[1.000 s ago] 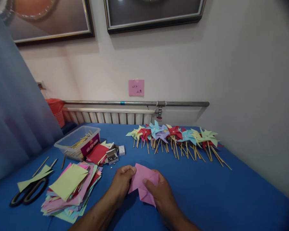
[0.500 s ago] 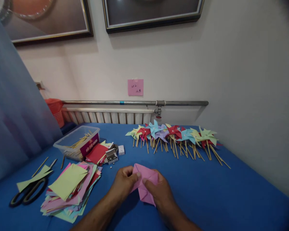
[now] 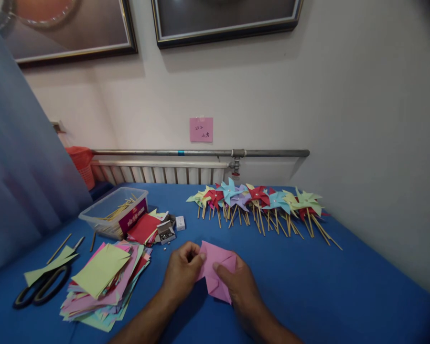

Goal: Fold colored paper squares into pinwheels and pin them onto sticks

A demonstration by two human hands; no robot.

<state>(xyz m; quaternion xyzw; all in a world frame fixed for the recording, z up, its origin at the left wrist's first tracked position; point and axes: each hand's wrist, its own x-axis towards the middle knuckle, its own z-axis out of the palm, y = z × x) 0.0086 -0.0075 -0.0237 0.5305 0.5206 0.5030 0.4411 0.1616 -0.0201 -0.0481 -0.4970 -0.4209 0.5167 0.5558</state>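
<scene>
Between my two hands, above the front middle of the table, is a pink paper pinwheel [image 3: 215, 267] with some of its points folded inward. My left hand [image 3: 184, 270] pinches its left edge between thumb and fingers. On the other side, my right hand [image 3: 241, 284] grips the right part, its thumb lying on the folded paper near the centre and its fingers hidden behind. No stick or pin shows on this paper. To the left of my left hand lies a messy stack of coloured paper squares [image 3: 100, 272], a pale green sheet on top.
Finished pinwheels on sticks [image 3: 258, 198] line the back right of the blue table [image 3: 308, 296]. At left stand a clear plastic box [image 3: 111, 203] of sticks and an open small box of pins [image 3: 166, 232]. Black-handled scissors [image 3: 43, 289] lie beneath a pale green paper strip.
My left thumb and fingers have shifted slightly left and up along the paper. The upper left part of the pink paper now lies more open, while my right hand keeps its grip.
</scene>
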